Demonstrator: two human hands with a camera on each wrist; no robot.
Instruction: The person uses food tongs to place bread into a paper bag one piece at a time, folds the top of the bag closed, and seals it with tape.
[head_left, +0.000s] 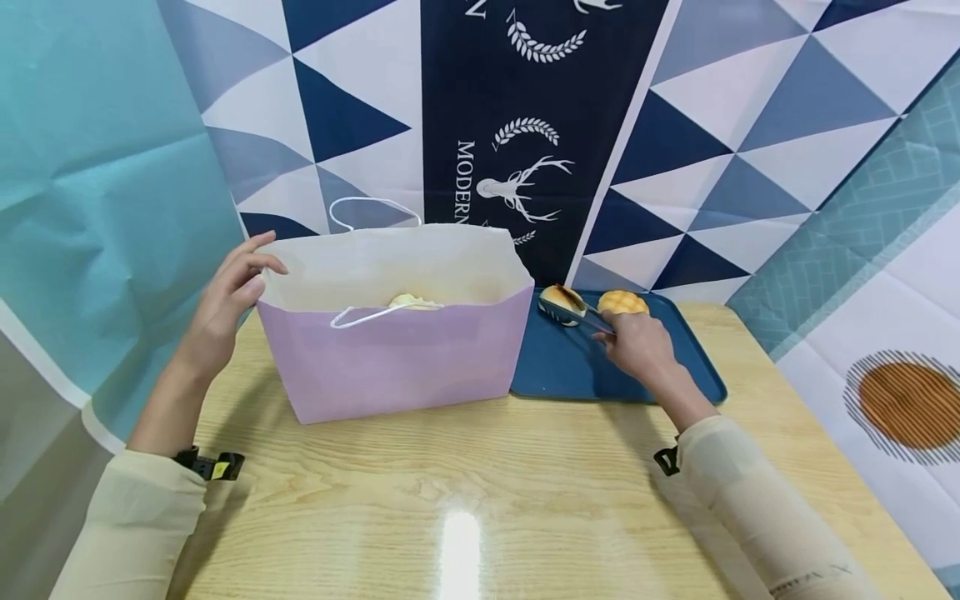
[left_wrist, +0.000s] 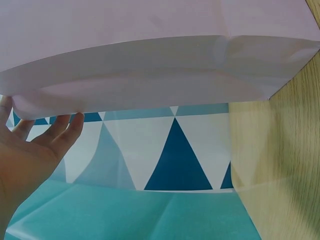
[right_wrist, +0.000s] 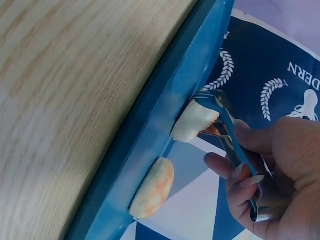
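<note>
"MODERN" is printed on the navy deer-patterned cloth point(head_left: 450, 92) behind the wood-grained surface point(head_left: 420, 475). Near its far right corner, a rounded bread roll point(right_wrist: 190, 125) on a blue rectangular tray point(head_left: 555, 367) is straddled by metal tongs point(right_wrist: 267, 202), clasped in the right hand point(head_left: 639, 342). A lilac paper bag point(head_left: 397, 358) is touched at its left rim by the left hand point(head_left: 225, 304), its grip relaxed.

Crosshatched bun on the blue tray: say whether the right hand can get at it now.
Probably, yes: the crosshatched bun lies uncovered close by the right hand, but the tongs it holds are around the other bun, which would likely need letting go first.
</note>
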